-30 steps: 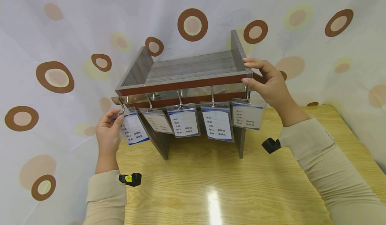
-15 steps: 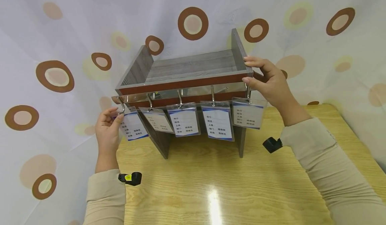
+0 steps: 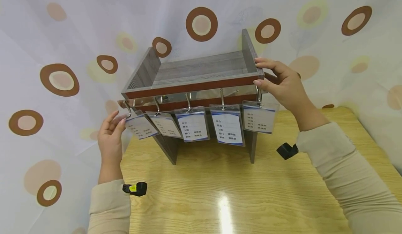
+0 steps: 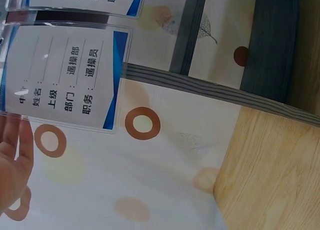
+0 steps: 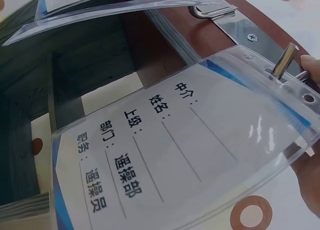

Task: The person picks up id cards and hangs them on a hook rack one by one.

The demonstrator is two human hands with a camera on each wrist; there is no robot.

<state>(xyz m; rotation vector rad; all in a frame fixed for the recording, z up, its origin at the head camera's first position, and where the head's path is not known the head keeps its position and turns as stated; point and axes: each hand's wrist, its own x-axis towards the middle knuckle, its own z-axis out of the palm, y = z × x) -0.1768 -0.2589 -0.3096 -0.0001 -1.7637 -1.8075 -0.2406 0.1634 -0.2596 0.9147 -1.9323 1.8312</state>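
Note:
A grey wood-grain shelf (image 3: 198, 68) has a metal hook rail (image 3: 205, 95) along its red-brown front. Several clear-sleeved name badges hang from the hooks. My left hand (image 3: 110, 138) is beside the leftmost badge (image 3: 142, 128), fingers loosely bent with the tips right at its edge; in the left wrist view this badge (image 4: 60, 74) hangs flat, with the fingers (image 4: 24, 140) at its border. My right hand (image 3: 287, 85) grips the shelf's right side panel between thumb and fingers, above the rightmost badge (image 3: 260, 118). That badge (image 5: 150, 145) fills much of the right wrist view.
The shelf stands on a light wooden table (image 3: 188, 188). Behind and to the left hangs a white cloth (image 3: 132, 14) with brown ring patterns. Small black cameras (image 3: 135, 189) are worn on both wrists.
The leftmost badge's lower end has swung up and to the right, and my left fingers have loosened and spread slightly at its edge. My right hand keeps its grip on the shelf.

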